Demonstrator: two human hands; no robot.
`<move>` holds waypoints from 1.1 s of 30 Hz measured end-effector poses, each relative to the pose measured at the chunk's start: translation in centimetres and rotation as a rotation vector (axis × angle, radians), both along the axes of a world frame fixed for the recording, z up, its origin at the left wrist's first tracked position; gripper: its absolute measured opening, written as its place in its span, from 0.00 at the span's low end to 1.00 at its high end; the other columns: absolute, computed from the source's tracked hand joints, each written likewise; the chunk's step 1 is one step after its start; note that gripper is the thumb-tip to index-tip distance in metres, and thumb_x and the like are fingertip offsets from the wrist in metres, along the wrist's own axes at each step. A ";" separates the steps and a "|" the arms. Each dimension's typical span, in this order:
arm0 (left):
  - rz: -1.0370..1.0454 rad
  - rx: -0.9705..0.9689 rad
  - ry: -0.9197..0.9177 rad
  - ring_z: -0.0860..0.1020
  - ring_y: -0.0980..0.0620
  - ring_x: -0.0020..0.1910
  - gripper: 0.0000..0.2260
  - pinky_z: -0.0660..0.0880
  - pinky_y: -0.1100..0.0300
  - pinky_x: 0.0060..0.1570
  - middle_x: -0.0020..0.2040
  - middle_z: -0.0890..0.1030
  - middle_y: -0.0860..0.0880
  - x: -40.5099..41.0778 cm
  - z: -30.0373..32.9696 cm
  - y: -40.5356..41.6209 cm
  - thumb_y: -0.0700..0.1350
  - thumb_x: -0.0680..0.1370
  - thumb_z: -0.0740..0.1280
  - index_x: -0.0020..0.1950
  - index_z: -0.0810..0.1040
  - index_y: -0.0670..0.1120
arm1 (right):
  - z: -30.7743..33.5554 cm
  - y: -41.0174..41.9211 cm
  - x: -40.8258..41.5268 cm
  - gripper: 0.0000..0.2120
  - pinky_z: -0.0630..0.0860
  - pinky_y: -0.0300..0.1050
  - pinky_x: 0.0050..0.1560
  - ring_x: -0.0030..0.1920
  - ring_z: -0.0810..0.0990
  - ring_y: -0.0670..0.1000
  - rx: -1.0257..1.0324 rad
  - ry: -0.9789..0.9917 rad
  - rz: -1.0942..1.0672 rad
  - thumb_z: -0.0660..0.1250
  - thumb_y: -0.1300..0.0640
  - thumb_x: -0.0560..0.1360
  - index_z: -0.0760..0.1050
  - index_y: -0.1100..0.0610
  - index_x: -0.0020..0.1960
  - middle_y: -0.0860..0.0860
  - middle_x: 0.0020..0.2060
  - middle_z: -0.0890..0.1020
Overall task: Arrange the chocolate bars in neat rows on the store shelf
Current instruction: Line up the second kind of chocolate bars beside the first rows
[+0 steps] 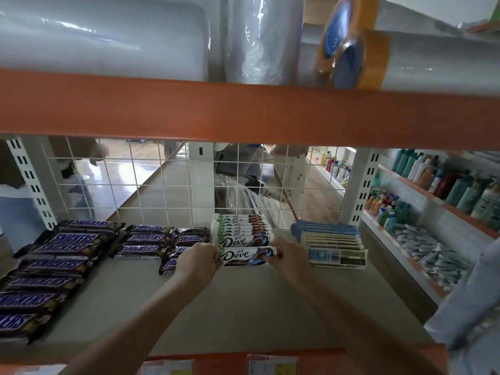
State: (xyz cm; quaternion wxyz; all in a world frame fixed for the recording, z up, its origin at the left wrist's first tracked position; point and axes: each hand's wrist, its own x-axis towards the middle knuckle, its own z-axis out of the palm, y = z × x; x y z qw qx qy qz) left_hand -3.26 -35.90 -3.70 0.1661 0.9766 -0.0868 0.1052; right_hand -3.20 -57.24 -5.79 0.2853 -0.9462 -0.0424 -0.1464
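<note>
A white Dove chocolate bar [244,256] lies crosswise at the front of a row of Dove bars [242,228] on the grey shelf [216,301]. My left hand [196,262] pinches its left end and my right hand [290,257] pinches its right end. Left of them lie Snickers bars: a long row [51,269] at the far left and a looser group [151,240] in the middle, partly behind my left hand. A row of blue and cream bars [331,240] stands to the right.
A white wire grid [162,185] backs the shelf. An orange beam [243,112] runs overhead, with plastic-wrapped rolls and tape [349,44] above it. The orange front edge carries price tags [270,364]. Bottles [446,182] fill the neighbouring shelves on the right.
</note>
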 end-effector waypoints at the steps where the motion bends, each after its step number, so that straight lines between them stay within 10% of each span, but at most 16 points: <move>1: 0.007 0.017 -0.007 0.79 0.47 0.46 0.08 0.67 0.59 0.37 0.44 0.81 0.47 0.3 0.0 -0.1 0.49 0.76 0.65 0.39 0.77 0.48 | -0.1 0.0 0.4 0.13 0.64 0.25 0.36 0.37 0.75 0.40 -0.006 0.002 -0.009 0.70 0.53 0.72 0.77 0.59 0.53 0.49 0.45 0.83; 11: 0.011 0.131 -0.056 0.79 0.47 0.49 0.11 0.71 0.58 0.42 0.49 0.81 0.48 2.4 -0.3 -0.2 0.51 0.77 0.61 0.47 0.79 0.46 | 0.0 0.7 1.9 0.15 0.78 0.48 0.46 0.43 0.81 0.49 -0.060 -0.063 -0.082 0.71 0.53 0.72 0.74 0.55 0.56 0.51 0.45 0.82; 33: -0.100 0.088 -0.156 0.76 0.47 0.55 0.11 0.72 0.56 0.51 0.59 0.75 0.45 1.0 0.4 -1.8 0.48 0.77 0.61 0.52 0.77 0.44 | 1.6 -0.5 0.3 0.15 0.75 0.37 0.51 0.55 0.79 0.50 -0.190 -0.129 -0.038 0.61 0.60 0.78 0.73 0.55 0.64 0.52 0.60 0.78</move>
